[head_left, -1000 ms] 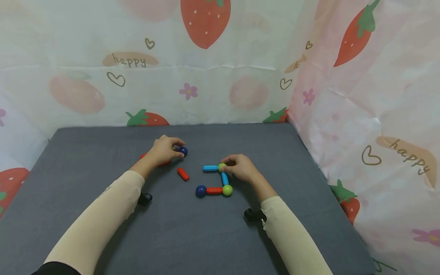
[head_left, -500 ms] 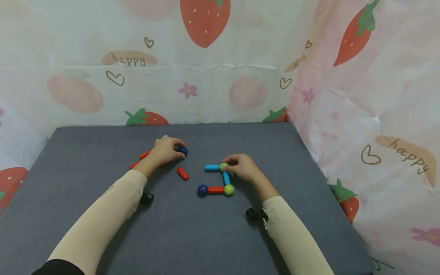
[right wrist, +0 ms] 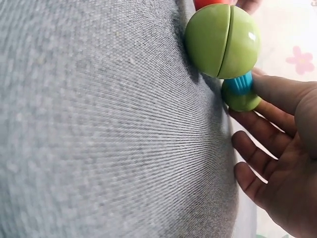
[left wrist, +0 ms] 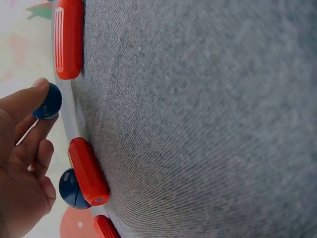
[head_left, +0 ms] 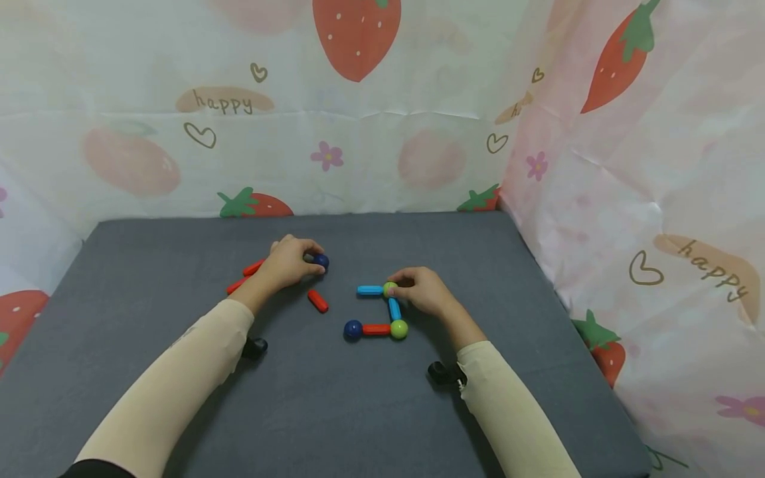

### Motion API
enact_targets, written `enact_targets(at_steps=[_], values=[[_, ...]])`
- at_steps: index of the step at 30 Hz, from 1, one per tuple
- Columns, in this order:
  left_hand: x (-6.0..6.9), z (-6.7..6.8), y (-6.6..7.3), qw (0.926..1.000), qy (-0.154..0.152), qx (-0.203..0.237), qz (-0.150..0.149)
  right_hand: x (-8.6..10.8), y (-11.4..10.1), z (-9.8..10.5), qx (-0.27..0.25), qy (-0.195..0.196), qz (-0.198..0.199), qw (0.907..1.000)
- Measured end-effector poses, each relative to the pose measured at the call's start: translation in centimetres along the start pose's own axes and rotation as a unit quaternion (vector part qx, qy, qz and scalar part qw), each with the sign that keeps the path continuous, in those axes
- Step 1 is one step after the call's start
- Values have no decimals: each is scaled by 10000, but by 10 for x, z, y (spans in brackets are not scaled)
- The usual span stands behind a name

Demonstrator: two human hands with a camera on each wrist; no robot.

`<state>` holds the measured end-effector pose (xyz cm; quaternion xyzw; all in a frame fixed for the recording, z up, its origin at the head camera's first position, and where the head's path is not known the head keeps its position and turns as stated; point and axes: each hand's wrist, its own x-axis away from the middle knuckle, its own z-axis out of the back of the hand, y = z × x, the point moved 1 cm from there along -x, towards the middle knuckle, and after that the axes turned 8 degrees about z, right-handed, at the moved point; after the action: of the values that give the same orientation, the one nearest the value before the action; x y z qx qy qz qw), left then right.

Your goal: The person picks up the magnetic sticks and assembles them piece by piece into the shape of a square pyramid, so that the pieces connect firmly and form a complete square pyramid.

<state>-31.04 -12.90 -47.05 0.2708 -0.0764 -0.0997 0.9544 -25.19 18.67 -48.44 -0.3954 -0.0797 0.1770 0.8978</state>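
The light in here is muted, leaving soft shadows on the desk (head_left: 358, 411) beside each sleeve (head_left: 173, 378). A small glint whitens a green ball (right wrist: 213, 42) near the right hand (right wrist: 287, 168); cloth (left wrist: 277, 119) well apart from the left hand (left wrist: 20, 173) blurs.

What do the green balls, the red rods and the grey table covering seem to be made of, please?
Green balls: probably glossy plastic, given the bright highlight and neat seam. Red rods: likely plastic, with moulded-looking ridges and a soft sheen. Grey table covering: apparently matt woven fabric, its weave showing up close.
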Motion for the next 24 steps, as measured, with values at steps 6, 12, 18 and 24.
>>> enact_targets(at_steps=[6,12,18,24], values=[[8,-1,7,9998,15,161,-109,0,0,0,-30,32,-9,10000],[15,-5,16,9994,-83,294,-156,1,0,0,-83,46,-52,9999],[18,-14,22,9992,-171,299,-180,1,0,-1,-144,70,-81,9998],[21,-21,27,9989,-272,249,-274,1,0,-1,-153,87,-76,9998]])
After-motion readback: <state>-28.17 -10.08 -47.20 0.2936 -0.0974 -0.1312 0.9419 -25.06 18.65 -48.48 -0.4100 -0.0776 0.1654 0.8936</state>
